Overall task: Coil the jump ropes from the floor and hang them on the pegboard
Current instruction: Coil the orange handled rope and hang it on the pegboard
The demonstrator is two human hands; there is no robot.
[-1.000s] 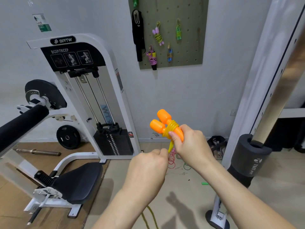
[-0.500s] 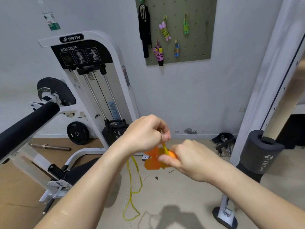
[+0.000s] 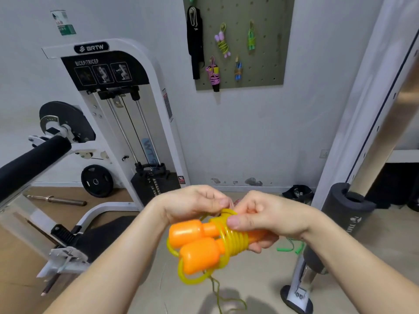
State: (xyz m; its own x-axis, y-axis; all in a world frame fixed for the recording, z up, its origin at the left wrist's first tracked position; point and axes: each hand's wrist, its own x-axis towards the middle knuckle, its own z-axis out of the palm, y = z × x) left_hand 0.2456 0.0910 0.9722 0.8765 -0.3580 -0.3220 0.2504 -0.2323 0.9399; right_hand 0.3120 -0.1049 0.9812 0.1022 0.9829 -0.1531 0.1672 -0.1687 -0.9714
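Observation:
A jump rope with two orange handles [image 3: 195, 243] and a yellow cord [image 3: 233, 239] wound in tight turns around them sits low in the centre of view. My right hand [image 3: 265, 218] grips the handles at the wrapped part, thumb across the coils. My left hand [image 3: 195, 202] pinches the yellow cord just above the wrap. A loose tail of cord dangles toward the floor. The olive pegboard [image 3: 267, 46] hangs on the far wall with several coiled ropes on its pegs.
A white bicep/tricep machine [image 3: 113, 109] with a black seat fills the left. A white rack post with a black foam roller [image 3: 349, 209] stands at the right. A green rope [image 3: 290, 248] lies on the floor behind my right wrist.
The bundle has turned so the orange handles point toward me, and more yellow turns lie around them. My left hand dropped from above the bundle to right beside my right hand.

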